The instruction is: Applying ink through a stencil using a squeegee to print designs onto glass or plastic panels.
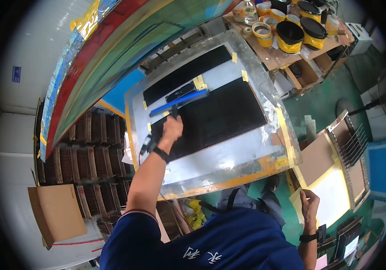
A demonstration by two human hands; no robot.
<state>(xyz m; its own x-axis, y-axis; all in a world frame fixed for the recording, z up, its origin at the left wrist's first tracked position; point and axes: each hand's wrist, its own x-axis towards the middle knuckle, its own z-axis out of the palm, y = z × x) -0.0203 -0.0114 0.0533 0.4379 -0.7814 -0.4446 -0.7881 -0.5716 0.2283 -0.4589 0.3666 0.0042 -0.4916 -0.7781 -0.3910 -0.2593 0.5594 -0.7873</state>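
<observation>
My left hand is wrapped round the black handle of a long blue roller. The roller spans the gap between two black panels, over the upper edge of the larger panel. A narrower black panel lies beyond it, with a small black piece between the two. Pieces of yellow tape sit at the panels' edges on the pale printing table. Low on the right, away from the table, my right hand has its fingers closed at the edge of a pale yellow sheet.
A large framed screen tilts up over the table's left side. Yellow and black ink tubs crowd a wooden bench at the back right. Slotted racks stand at the left, above a cardboard box. A fan stands at the right.
</observation>
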